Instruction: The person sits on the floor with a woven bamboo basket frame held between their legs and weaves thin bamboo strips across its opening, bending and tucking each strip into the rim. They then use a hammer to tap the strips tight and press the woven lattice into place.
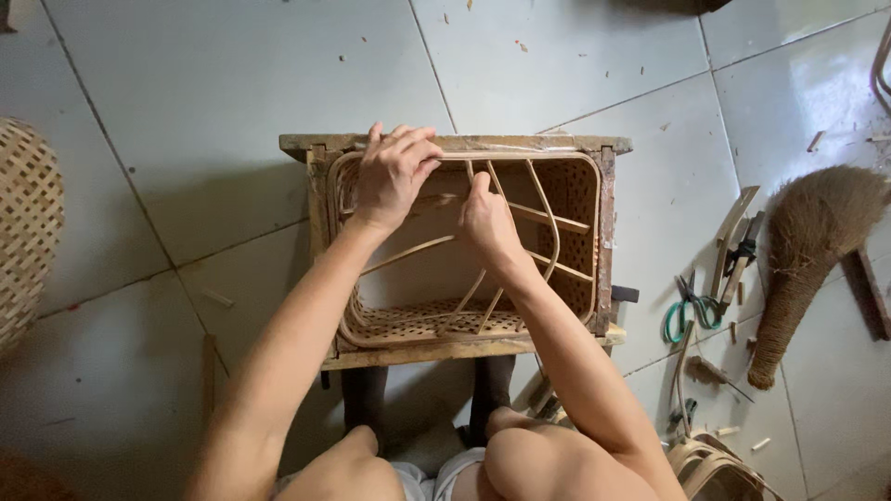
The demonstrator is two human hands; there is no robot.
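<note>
Head view: we look straight down on a rectangular woven basket (566,209) seated inside a wooden frame (464,351) that stands on a pale tiled floor (213,102), directly ahead of our knees. The basket's long axis runs left to right; its open mouth faces up toward us, and thin bamboo strips (548,215) cross and bow over the opening. Our left hand (393,174) lies on the far left part of the rim, fingers curled over the edge and clamped on rim and frame together. Our right hand (487,221) sits just to the right of it, a little nearer to us, closed around one of the strips near the middle of the opening. Both hands work the far left half of the basket; the left is the farther one, the right is nearer the centre, and the right half of the rim lies away from both. To the right on the floor lie green-handled scissors (689,315), a few blades and cutters (735,250), and a fibre broom (806,250), all well apart from the frame. A round woven basket (26,232) shows at the left edge, and coiled strips (715,464) lie near our right knee. Wood chips are scattered over the tiles.
</note>
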